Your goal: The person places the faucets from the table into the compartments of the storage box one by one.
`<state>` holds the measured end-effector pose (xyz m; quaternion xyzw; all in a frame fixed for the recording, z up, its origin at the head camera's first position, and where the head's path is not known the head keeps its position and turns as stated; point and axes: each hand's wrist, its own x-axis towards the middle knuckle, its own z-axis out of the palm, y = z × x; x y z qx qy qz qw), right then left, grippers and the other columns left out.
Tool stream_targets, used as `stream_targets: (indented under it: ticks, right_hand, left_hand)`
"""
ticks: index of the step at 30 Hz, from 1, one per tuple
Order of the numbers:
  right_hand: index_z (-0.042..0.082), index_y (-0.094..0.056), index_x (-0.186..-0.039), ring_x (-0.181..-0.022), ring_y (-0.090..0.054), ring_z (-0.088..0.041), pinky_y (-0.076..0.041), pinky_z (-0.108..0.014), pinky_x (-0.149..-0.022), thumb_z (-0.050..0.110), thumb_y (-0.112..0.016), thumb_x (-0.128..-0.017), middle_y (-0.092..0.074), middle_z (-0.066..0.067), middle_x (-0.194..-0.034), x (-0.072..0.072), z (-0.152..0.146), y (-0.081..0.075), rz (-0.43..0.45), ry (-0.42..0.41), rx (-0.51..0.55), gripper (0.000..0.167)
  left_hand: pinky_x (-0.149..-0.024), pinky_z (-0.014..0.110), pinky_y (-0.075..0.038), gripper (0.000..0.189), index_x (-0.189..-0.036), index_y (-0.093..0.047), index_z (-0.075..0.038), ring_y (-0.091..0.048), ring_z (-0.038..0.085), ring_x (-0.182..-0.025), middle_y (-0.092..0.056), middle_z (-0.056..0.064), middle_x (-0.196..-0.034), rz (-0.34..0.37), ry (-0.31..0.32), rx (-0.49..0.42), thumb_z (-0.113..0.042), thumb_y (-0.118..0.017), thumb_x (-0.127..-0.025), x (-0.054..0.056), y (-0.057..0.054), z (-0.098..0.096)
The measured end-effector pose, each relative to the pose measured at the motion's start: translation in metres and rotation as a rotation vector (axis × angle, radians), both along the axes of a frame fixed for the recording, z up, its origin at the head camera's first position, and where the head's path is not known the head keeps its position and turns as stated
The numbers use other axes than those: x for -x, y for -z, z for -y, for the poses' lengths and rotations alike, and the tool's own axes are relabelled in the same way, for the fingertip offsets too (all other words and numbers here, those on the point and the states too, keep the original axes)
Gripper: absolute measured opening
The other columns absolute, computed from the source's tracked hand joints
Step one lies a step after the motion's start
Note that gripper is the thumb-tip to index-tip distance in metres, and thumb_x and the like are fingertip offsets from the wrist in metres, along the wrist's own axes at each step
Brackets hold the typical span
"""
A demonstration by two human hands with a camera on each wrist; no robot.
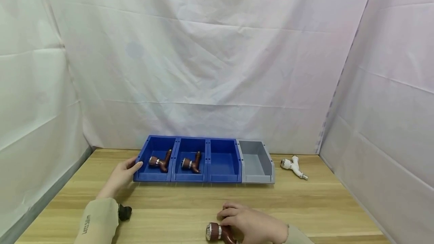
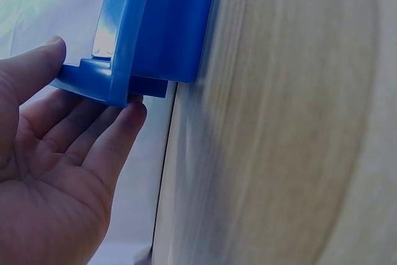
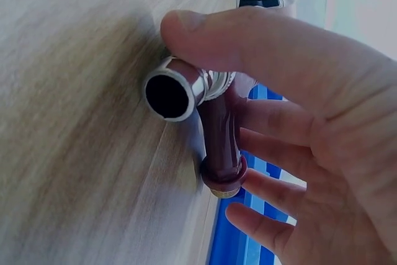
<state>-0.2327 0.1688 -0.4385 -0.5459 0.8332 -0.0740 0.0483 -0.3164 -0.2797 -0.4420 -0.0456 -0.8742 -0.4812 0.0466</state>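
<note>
At left end of the row of bins (image 1: 205, 178), on the table (image 1: 169, 202): left hand (image 1: 121, 174), with thumb over the rim of the first blue bin (image 1: 152, 177) and fingertips under the same edge, in a pinch at the corner. In that bin: a brown tap (image 1: 163, 165). Next along the row: second blue bin (image 1: 189, 177), with another brown tap (image 1: 194, 165) inside. On the person's side of the row, well apart from it, roughly in line with the third blue bin (image 1: 223, 178): held tap (image 3: 218, 125), also brown, partly hidden under right hand (image 1: 249, 222). Pinched between right thumb and forefinger, with other fingers spread alongside; exact contact of those, cannot tell. Key relation, by judgement: row ahead of held tap, beyond the right fingers; long axis roughly along the row, with knob (image 1: 213, 232) leftmost and threaded end apparently toward the bins. Nearer hand: right, already around it. At row's right end: grey bin (image 1: 258, 179). Just beyond that end, on the table: white tap (image 1: 295, 167), knob to left, slanted toward the person.
</note>
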Motion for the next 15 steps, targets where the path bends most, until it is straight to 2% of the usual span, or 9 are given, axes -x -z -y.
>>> stream_targets:
  ticks: [9, 15]
  right_hand:
    - [0.019, -0.062, -0.127, -0.133, -0.041, -0.028, -0.041, -0.036, -0.104, 0.055, -0.059, -0.091, -0.055, 0.008, -0.131, 0.0005, -0.0011, -0.0006, 0.031, -0.005, 0.020, 0.052]
    - [0.018, -0.062, -0.126, -0.133, -0.041, -0.028, -0.042, -0.037, -0.103, 0.058, -0.061, -0.088, -0.056, 0.008, -0.130, -0.0009, 0.0000, -0.0031, 0.014, -0.003, 0.016, 0.055]
  left_hand:
    - [-0.105, 0.057, -0.033, 0.062, -0.143, -0.036, 0.012, -0.040, 0.046, -0.129, -0.041, 0.033, -0.140, 0.012, -0.005, -0.007, -0.034, -0.048, -0.103, -0.0015, -0.0007, -0.0004]
    - [-0.104, 0.057, -0.034, 0.062, -0.142, -0.037, 0.012, -0.042, 0.046, -0.128, -0.043, 0.033, -0.139, -0.005, -0.001, -0.002, -0.035, -0.049, -0.103, 0.0004, 0.0014, 0.0022]
